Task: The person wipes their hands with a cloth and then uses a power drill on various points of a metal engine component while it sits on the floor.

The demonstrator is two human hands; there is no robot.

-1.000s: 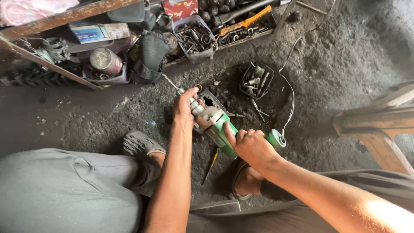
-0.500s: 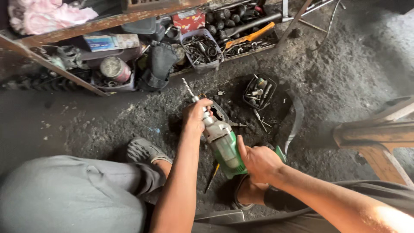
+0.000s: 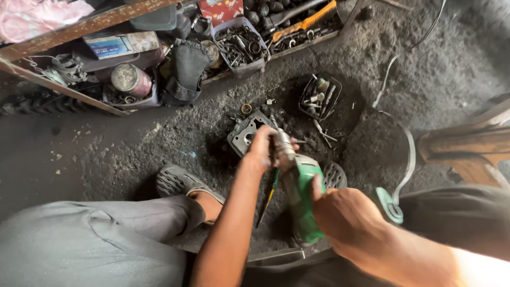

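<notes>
Green angle grinder (image 3: pixel 304 199) sits just below centre in the head view, held off the dark, gritty floor (image 3: pixel 133 143) between both hands. Right hand (image 3: pixel 348 220) is wrapped tight around the green body at the 5 o'clock end. Left hand (image 3: pixel 261 149) is closed over the metal head of the tool at its 11 o'clock end, fingers curled so they hide the front of it.

Directly behind the left hand, at 11 o'clock, lies a grey metal casting (image 3: pixel 243 133) with holes, partly covered by the knuckles. A small ring (image 3: pixel 246 109) rests just above it. At 1 o'clock from the grinder, a black tray of bits and screws (image 3: pixel 319 95) stands on the floor, loose screws scattered beside it. A screwdriver with a yellow-green handle (image 3: pixel 268 194) lies under the left forearm. A sandalled foot (image 3: pixel 178 183) is planted at 9 o'clock, another sandal (image 3: pixel 333 174) peeks out right beside the green body. A white cord (image 3: pixel 409 154) loops away at 3 o'clock. Along the top edge, cluttered shelves: a grey box of metal parts (image 3: pixel 241 45), a tin can (image 3: pixel 127 79), a black glove (image 3: pixel 186 69).
</notes>
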